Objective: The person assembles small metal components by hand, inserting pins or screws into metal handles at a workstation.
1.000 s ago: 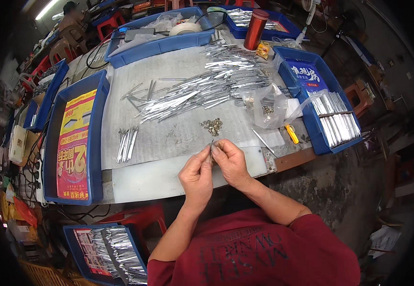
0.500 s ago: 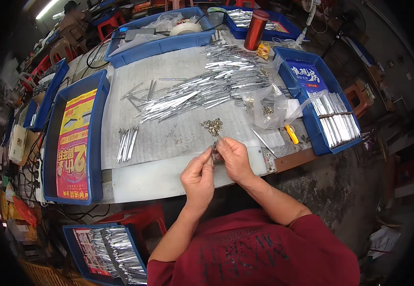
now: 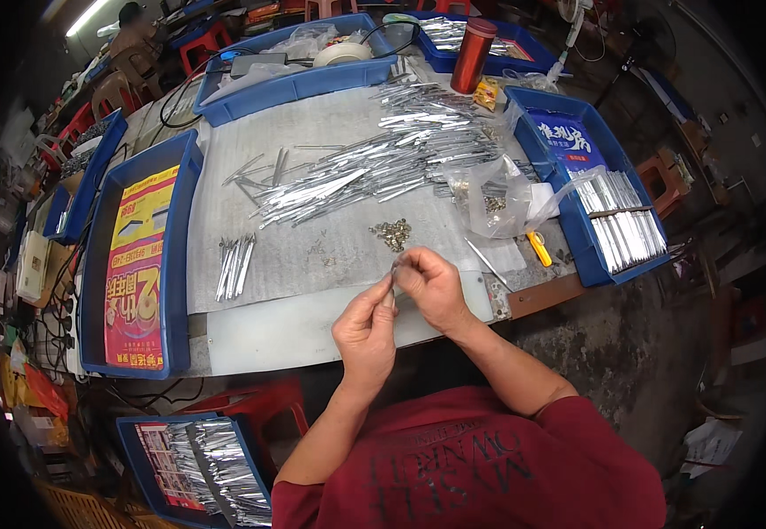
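Fingers (image 3: pixel 374 298) of the left hand (image 3: pixel 365 328) and right hand (image 3: pixel 438 291) clamp on a small piece (image 3: pixel 394 274), too tiny to identify, over the near side of the desk (image 3: pixel 549 294)! Pale sheeting (image 3: pixel 224 229) spreads beyond, carrying silver strips (image 3: pixel 356 167) and brassy bits (image 3: pixel 393 233); a red stool (image 3: pixel 209 42) stands far left across the room.

A long white tube lamp (image 3: pixel 89 18) glowed at upper left; the pale, thin sheet (image 3: pixel 224 216) over the table was evenly lit. Heaped slender silvery metal strips (image 3: pixel 339 185) glared, while the grey concrete floor (image 3: pixel 612 353) looked dim. Black vignetting ringed the fisheye view, curving the long blue plastic tray (image 3: pixel 182 256) at left. The tiny dark piece (image 3: pixel 395 270) between the bare left hand (image 3: pixel 367 326) and bare right hand (image 3: pixel 436 291) appeared indistinct.
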The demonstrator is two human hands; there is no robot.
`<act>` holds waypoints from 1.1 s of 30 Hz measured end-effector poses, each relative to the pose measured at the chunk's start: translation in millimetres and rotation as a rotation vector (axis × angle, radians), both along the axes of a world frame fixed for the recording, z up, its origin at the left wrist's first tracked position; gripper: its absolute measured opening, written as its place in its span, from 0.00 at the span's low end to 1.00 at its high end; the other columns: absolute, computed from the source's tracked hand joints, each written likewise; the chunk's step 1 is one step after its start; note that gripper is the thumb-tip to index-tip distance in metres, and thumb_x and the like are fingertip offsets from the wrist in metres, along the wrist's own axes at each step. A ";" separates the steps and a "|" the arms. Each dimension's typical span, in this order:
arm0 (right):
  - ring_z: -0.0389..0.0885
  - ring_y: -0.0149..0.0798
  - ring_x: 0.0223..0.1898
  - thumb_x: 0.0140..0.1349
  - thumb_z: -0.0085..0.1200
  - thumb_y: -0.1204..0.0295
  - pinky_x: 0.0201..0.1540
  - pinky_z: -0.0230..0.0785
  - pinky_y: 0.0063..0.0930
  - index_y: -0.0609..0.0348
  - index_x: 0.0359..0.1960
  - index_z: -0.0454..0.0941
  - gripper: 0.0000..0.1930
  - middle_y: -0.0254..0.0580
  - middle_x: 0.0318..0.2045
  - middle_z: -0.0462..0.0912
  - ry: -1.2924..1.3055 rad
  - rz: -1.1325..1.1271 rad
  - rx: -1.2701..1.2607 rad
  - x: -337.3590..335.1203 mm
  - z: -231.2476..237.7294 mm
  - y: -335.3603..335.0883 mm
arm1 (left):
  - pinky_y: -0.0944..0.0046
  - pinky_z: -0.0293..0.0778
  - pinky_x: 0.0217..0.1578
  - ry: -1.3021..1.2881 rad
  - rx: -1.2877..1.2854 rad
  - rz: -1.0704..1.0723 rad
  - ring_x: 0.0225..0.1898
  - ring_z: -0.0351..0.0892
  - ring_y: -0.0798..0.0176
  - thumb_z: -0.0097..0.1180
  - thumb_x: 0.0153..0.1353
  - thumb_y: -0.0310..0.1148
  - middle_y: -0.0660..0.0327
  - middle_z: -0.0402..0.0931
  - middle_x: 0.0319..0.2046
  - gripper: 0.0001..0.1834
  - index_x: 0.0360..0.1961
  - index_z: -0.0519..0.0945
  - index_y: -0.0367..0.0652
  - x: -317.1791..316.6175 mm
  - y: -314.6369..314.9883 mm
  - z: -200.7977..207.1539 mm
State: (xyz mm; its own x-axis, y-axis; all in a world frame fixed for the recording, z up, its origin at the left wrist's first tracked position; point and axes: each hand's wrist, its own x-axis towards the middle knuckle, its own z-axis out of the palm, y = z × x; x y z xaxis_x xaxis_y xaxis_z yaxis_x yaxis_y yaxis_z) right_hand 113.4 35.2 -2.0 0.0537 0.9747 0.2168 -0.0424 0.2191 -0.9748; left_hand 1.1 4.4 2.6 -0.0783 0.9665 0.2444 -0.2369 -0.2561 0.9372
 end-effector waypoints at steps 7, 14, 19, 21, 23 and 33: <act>0.65 0.21 0.25 0.57 0.48 0.71 0.26 0.61 0.17 0.65 0.28 0.71 0.08 0.30 0.21 0.70 -0.074 -0.041 0.122 -1.1 -6.8 -0.6 | 0.78 0.66 0.26 -0.018 -0.041 -0.013 0.26 0.68 0.76 0.49 0.55 0.21 0.64 0.73 0.29 0.11 0.41 0.75 0.35 -0.9 1.2 1.1; 0.66 0.22 0.24 0.57 0.47 0.69 0.26 0.61 0.17 0.65 0.29 0.72 0.09 0.31 0.21 0.71 -0.120 -0.057 0.069 -0.8 -3.2 -2.7 | 0.77 0.66 0.27 0.014 -0.016 -0.010 0.26 0.68 0.76 0.48 0.55 0.21 0.64 0.72 0.28 0.11 0.41 0.75 0.35 -2.0 0.9 -0.9; 0.66 0.21 0.24 0.56 0.48 0.71 0.26 0.62 0.17 0.65 0.28 0.72 0.08 0.31 0.21 0.72 -0.032 -0.075 -0.067 5.8 -4.0 1.1 | 0.78 0.66 0.26 0.004 -0.018 -0.024 0.25 0.68 0.76 0.49 0.55 0.21 0.64 0.73 0.29 0.11 0.40 0.75 0.35 -0.6 -1.0 1.9; 0.66 0.21 0.24 0.55 0.49 0.73 0.26 0.62 0.18 0.64 0.28 0.71 0.06 0.30 0.21 0.72 -0.004 -0.073 -0.049 9.3 -6.2 4.3 | 0.79 0.66 0.25 0.008 -0.037 -0.006 0.25 0.68 0.77 0.49 0.56 0.22 0.65 0.73 0.29 0.10 0.40 0.75 0.35 -0.1 0.6 3.1; 0.67 0.23 0.24 0.55 0.49 0.74 0.25 0.62 0.19 0.64 0.28 0.71 0.05 0.32 0.20 0.71 -0.014 -0.082 0.057 0.1 -5.6 -1.1 | 0.79 0.65 0.25 -0.031 -0.042 -0.021 0.25 0.67 0.77 0.49 0.56 0.22 0.65 0.72 0.28 0.10 0.40 0.75 0.35 -0.9 2.2 0.7; 0.70 0.33 0.23 0.51 0.51 0.76 0.26 0.63 0.23 0.65 0.27 0.69 0.06 0.40 0.22 0.71 -0.221 -0.114 0.240 -3.5 0.9 -7.9 | 0.81 0.61 0.20 -0.081 -0.070 -0.035 0.22 0.65 0.79 0.49 0.56 0.23 0.66 0.72 0.26 0.10 0.40 0.75 0.36 1.1 0.3 1.4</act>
